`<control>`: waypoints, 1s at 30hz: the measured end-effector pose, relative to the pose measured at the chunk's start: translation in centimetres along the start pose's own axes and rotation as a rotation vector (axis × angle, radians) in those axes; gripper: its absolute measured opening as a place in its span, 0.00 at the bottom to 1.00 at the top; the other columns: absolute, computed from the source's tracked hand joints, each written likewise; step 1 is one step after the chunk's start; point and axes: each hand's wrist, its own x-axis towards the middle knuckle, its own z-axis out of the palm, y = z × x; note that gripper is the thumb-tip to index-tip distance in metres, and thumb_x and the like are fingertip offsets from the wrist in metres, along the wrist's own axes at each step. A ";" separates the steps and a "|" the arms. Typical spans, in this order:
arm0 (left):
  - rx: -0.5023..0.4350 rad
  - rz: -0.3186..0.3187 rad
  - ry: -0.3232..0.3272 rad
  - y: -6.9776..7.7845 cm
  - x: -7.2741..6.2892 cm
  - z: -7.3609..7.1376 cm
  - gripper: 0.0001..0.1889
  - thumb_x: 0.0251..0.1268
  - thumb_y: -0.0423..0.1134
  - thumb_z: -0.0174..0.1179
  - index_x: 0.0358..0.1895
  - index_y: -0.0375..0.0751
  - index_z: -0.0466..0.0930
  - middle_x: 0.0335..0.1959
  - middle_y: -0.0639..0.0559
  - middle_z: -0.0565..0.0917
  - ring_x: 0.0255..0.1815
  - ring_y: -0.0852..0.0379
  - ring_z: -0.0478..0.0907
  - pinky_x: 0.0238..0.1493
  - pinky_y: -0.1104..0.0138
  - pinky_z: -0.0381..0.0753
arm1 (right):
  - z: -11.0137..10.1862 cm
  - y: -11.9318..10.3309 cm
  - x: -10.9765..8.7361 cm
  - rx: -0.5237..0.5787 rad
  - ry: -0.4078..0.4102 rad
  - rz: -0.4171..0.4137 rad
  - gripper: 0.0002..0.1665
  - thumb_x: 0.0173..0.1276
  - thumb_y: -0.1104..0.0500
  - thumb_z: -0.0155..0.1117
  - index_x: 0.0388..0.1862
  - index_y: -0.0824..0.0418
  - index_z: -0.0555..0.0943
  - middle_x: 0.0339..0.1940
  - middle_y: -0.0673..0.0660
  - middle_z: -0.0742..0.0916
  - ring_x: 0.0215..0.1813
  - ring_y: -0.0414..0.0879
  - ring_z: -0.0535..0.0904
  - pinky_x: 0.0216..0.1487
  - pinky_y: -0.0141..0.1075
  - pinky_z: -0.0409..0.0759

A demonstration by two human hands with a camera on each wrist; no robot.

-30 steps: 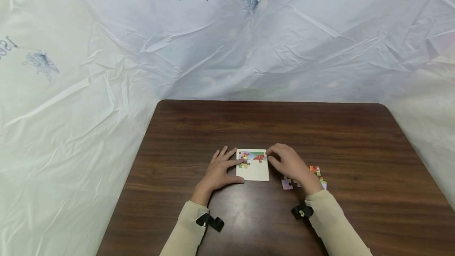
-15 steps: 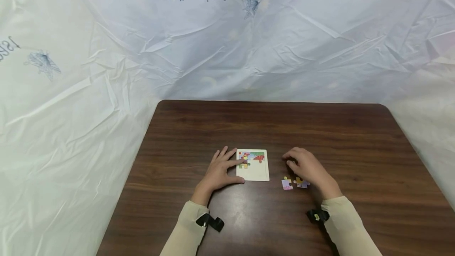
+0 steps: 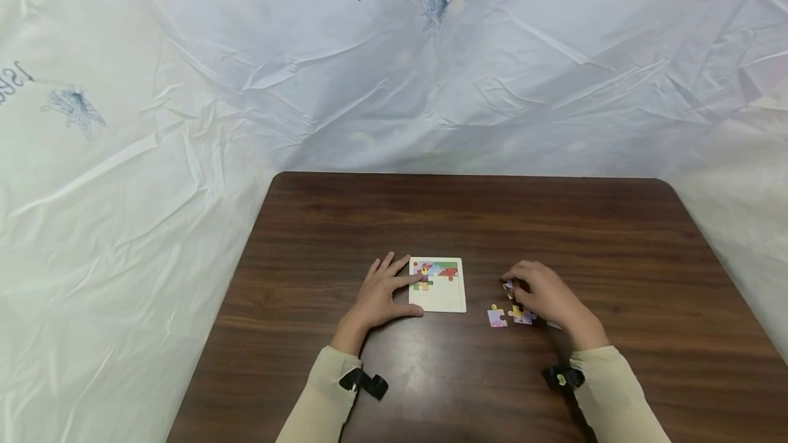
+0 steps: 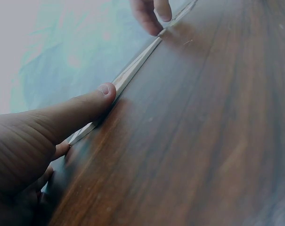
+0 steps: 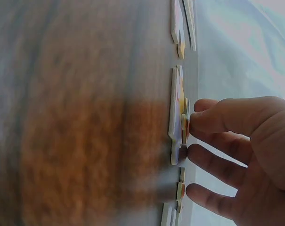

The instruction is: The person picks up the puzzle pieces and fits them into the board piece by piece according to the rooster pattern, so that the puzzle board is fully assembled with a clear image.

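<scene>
My left hand [image 3: 375,298] lies with fingers spread at the left side of a white square puzzle board [image 3: 446,301]. Its index finger reaches over the picture pieces [image 3: 449,272] fitted along the board's top and left; the thumb [image 4: 97,100] is against the near edge. To the right of the board, my right hand [image 3: 546,298] pinches a small jigsaw puzzle piece [image 3: 508,286] between thumb and index finger, low over the table. In the right wrist view the thumb [image 5: 213,120] meets the piece's edge, with the other fingers bent behind.
Two loose puzzle pieces, a lilac one [image 3: 496,318] and a yellow-and-lilac one [image 3: 521,316], lie just in front of my right hand. Another piece [image 3: 554,325] shows partly from under the wrist. The brown wooden table [image 3: 394,217] ends against hanging white sheeting [image 3: 369,108].
My right hand has gone from the board's right edge to the loose pieces and now has a puzzle piece between thumb and index finger. The left hand has stayed in place.
</scene>
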 end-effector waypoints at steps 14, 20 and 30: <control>-0.010 -0.010 -0.004 -0.1 0.1 0.1 0.40 0.56 0.63 0.77 0.73 0.59 0.79 0.84 0.49 0.62 0.87 0.40 0.46 0.84 0.41 0.41 | -0.5 -0.5 0.0 -0.020 -0.002 0.108 0.07 0.71 0.66 0.72 0.46 0.65 0.91 0.45 0.58 0.88 0.46 0.54 0.84 0.47 0.54 0.84; -0.008 -0.005 -0.003 0.0 0.2 0.1 0.40 0.56 0.63 0.77 0.73 0.59 0.79 0.84 0.49 0.62 0.87 0.40 0.46 0.84 0.41 0.41 | -0.4 -0.3 -0.4 -0.016 -0.006 0.099 0.12 0.69 0.66 0.74 0.49 0.68 0.89 0.47 0.59 0.88 0.47 0.54 0.84 0.47 0.54 0.84; -0.011 -0.004 -0.001 0.1 0.1 0.0 0.40 0.56 0.62 0.77 0.73 0.59 0.79 0.84 0.49 0.62 0.87 0.40 0.46 0.84 0.41 0.41 | -0.6 -0.1 -0.4 0.036 -0.048 0.121 0.20 0.66 0.60 0.79 0.54 0.68 0.88 0.52 0.63 0.86 0.54 0.61 0.83 0.54 0.60 0.82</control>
